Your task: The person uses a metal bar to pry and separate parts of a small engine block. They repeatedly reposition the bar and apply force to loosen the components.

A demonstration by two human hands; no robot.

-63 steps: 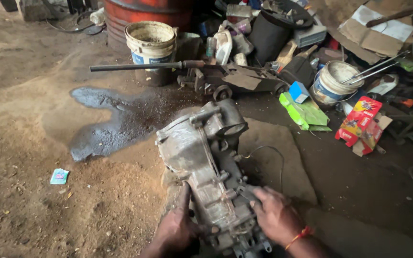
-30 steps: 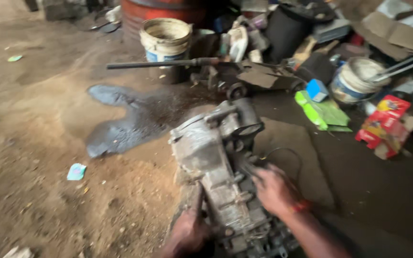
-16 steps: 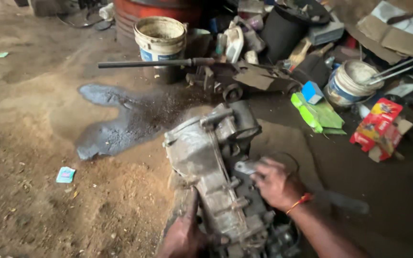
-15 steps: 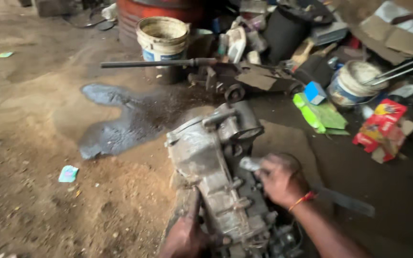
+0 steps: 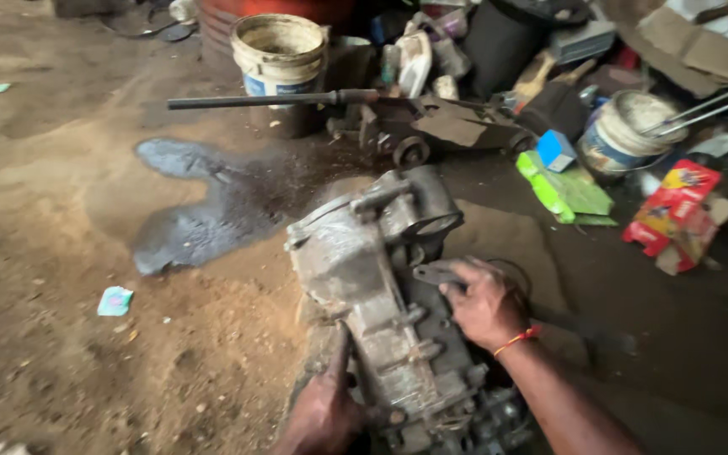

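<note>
At lower centre of the frame a gearbox (image 5: 385, 303) is being steadied on the dirt floor (image 5: 69, 337), the left hand (image 5: 323, 413) pressed flat on its side, the right hand (image 5: 484, 302) closed on a lever (image 5: 433, 273), so firm bracing is judged necessary.

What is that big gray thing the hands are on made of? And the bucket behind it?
The big gray casing looks like cast metal, probably aluminium: dull gray, ribbed, bolted, coated in grime. The left hand and right hand rest on it. The bucket looks like plastic: thin pale wall with a rolled rim, badly stained.
</note>
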